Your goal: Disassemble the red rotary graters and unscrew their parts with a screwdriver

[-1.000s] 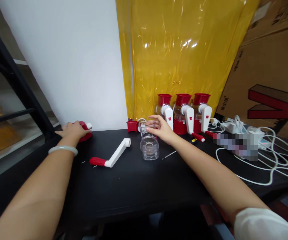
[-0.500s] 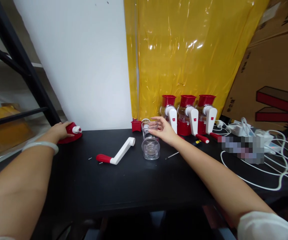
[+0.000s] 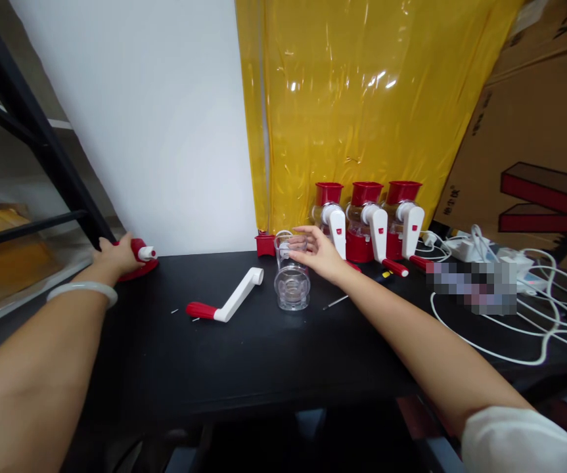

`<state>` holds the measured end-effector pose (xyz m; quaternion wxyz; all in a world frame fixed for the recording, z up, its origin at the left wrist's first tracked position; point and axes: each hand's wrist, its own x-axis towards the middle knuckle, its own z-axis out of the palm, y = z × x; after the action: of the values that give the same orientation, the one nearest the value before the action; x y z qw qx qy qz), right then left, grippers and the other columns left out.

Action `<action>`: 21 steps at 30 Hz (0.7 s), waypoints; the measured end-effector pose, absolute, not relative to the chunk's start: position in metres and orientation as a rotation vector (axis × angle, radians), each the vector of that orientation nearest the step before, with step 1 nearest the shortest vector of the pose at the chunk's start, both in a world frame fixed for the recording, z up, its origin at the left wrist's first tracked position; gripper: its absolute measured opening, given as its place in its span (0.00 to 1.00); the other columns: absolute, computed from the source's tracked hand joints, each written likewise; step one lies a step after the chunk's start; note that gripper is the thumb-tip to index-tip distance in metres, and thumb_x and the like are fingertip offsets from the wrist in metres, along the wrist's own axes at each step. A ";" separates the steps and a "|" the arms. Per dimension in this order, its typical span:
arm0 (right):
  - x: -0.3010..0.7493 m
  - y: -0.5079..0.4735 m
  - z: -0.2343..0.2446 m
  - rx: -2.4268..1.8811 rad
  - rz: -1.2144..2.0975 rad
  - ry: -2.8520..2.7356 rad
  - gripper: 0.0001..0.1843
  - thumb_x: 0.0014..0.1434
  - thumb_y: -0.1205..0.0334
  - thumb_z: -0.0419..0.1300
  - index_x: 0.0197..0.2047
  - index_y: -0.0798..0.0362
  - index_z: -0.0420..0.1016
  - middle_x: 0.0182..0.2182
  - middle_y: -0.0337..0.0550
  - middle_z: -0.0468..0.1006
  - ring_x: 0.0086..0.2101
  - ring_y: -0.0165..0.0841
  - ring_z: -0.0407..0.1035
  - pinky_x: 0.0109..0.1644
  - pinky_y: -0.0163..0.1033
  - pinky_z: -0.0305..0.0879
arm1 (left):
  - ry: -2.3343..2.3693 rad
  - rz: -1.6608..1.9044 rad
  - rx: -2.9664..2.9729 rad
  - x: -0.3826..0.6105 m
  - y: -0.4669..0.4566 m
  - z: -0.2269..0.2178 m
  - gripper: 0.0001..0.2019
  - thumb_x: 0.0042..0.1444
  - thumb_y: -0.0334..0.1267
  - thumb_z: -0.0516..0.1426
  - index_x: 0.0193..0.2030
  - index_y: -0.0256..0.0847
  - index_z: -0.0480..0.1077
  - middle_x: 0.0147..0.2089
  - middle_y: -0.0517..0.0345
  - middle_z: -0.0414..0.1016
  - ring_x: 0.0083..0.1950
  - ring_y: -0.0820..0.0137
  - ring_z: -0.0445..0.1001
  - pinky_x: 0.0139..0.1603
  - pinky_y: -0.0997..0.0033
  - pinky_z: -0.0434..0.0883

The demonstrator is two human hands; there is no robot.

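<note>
Got my right hand (image 3: 318, 255) half-curled round the top of the clear body (image 3: 293, 289), mid-table (image 3: 244, 368). Left hand (image 3: 115, 257)'s on the red base (image 3: 139, 270), far left, can't tell how tightly.

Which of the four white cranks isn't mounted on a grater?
The crank lying loose on the black tabletop, left of the clear grater body; the other three are attached to the upright red-topped graters.

My left hand (image 3: 117, 256) grips a red base (image 3: 138, 247) — my right hand (image 3: 319, 254) holds a clear body (image 3: 292, 289). Between both lies a crank (image 3: 236, 298) — three grinders (image 3: 361, 244) stand beyond my right.
</note>
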<state>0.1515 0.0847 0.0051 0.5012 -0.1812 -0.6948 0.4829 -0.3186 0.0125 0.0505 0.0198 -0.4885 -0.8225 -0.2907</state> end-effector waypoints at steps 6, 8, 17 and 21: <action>0.151 0.086 0.005 -0.481 1.131 -1.639 0.35 0.43 0.51 0.74 0.50 0.46 0.63 0.43 0.44 0.77 0.46 0.38 0.75 0.59 0.55 0.69 | -1.925 -0.966 -1.775 -0.172 0.007 0.074 0.60 0.49 0.46 0.65 0.73 0.22 0.27 0.76 0.26 0.28 0.75 0.39 0.29 0.72 0.40 0.33; 0.150 0.086 0.006 -0.492 1.102 -1.606 0.35 0.43 0.50 0.73 0.50 0.46 0.62 0.42 0.44 0.76 0.46 0.39 0.75 0.57 0.54 0.70 | -1.853 -0.990 -2.091 -0.115 -0.003 0.069 0.52 0.56 0.50 0.60 0.74 0.26 0.33 0.76 0.30 0.37 0.76 0.44 0.36 0.73 0.44 0.38; 0.145 0.069 0.015 -0.616 0.865 -1.446 0.38 0.41 0.46 0.74 0.49 0.47 0.60 0.40 0.44 0.75 0.41 0.38 0.75 0.52 0.50 0.72 | -1.894 -1.492 -2.752 -0.020 -0.028 -0.007 0.56 0.47 0.55 0.67 0.73 0.63 0.32 0.74 0.46 0.50 0.70 0.47 0.60 0.66 0.38 0.62; 0.140 0.060 0.015 -0.704 0.774 -1.427 0.39 0.40 0.44 0.74 0.48 0.47 0.59 0.39 0.43 0.76 0.41 0.38 0.75 0.51 0.49 0.71 | -1.918 -1.486 -2.686 -0.025 -0.026 -0.013 0.58 0.42 0.54 0.70 0.71 0.63 0.36 0.73 0.45 0.51 0.69 0.44 0.61 0.65 0.38 0.63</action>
<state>0.1398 0.0596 0.0146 0.6334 -0.3076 -0.6242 0.3385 -0.0253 -0.0261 -0.0129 -0.2369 -0.7209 -0.5149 -0.3989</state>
